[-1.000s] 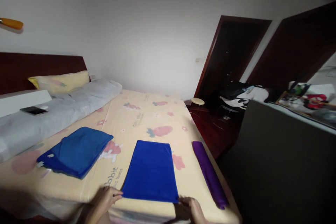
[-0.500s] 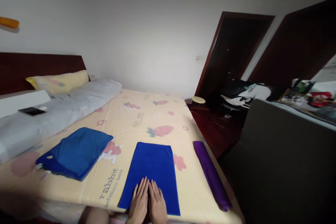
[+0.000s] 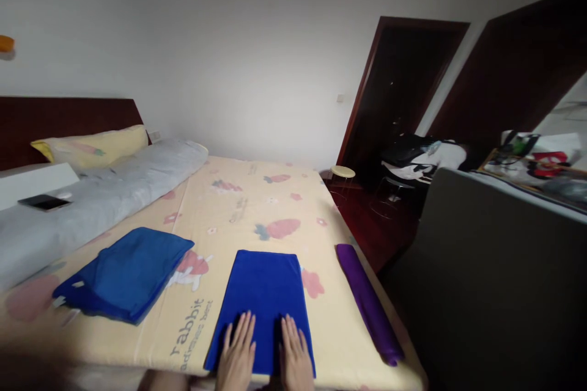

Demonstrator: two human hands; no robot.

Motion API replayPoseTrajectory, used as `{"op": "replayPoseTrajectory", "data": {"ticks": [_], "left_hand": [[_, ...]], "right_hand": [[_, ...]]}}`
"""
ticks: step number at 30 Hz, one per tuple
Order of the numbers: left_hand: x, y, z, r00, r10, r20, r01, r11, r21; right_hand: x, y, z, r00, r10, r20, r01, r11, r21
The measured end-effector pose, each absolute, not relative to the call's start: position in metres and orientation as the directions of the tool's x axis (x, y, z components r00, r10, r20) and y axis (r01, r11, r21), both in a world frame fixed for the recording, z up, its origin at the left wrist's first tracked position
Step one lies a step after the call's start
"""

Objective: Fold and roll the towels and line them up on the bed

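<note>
At about six o'clock in the view, the left hand (image 3: 237, 355) and right hand (image 3: 295, 354) lie palm down and apart, backs up, each with its grip open and fingers straight. The left fingers, slightly spread, point between twelve and one o'clock, the right ones just short of twelve. Toward seven o'clock, part of a bare leg (image 3: 163, 381) shows.

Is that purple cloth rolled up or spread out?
Rolled up: the purple cloth lies as a long, narrow tube near the bed's edge.
</note>
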State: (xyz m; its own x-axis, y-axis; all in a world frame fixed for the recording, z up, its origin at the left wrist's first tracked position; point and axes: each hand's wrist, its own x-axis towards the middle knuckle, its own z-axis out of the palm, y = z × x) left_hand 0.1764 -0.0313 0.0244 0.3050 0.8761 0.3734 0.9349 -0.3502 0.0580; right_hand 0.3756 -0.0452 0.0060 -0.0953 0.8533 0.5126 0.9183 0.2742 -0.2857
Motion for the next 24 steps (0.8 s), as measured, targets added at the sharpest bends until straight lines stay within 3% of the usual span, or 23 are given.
{"op": "replayPoseTrajectory", "data": {"ticks": [3,6,9,14,18,21,24], "left_hand": [[0.199,-0.024,0.027,0.431,0.847,0.311,0.884,-0.466,0.043],[0.18,-0.021,0.027,0.477,0.83,0.287,0.862,-0.506,0.03],[0.137,-0.023,0.024,0.415,0.845,0.337,0.896,-0.444,0.012],[0.113,-0.026,0.018,0.294,0.844,0.449,0.943,-0.334,0.011],[0.16,-0.011,0.027,0.335,0.826,0.452,0.919,-0.392,0.035],[0.184,0.003,0.033,0.463,0.812,0.355,0.858,-0.511,0.047],[0.167,0.011,0.033,0.436,0.87,0.231,0.882,-0.464,0.086]], "right_hand": [[0.341,-0.032,0.004,-0.156,0.819,0.552,0.868,0.381,-0.32],[0.353,-0.031,-0.008,-0.179,0.79,0.586,0.873,0.402,-0.275],[0.399,-0.042,-0.024,-0.113,0.803,0.585,0.926,0.299,-0.231],[0.432,-0.051,-0.026,0.056,0.802,0.594,0.954,0.132,-0.268],[0.385,-0.028,0.005,-0.104,0.848,0.519,0.907,0.295,-0.3],[0.354,-0.011,0.024,-0.246,0.87,0.428,0.847,0.407,-0.341],[0.366,-0.007,0.026,-0.252,0.891,0.378,0.854,0.388,-0.346]]}}
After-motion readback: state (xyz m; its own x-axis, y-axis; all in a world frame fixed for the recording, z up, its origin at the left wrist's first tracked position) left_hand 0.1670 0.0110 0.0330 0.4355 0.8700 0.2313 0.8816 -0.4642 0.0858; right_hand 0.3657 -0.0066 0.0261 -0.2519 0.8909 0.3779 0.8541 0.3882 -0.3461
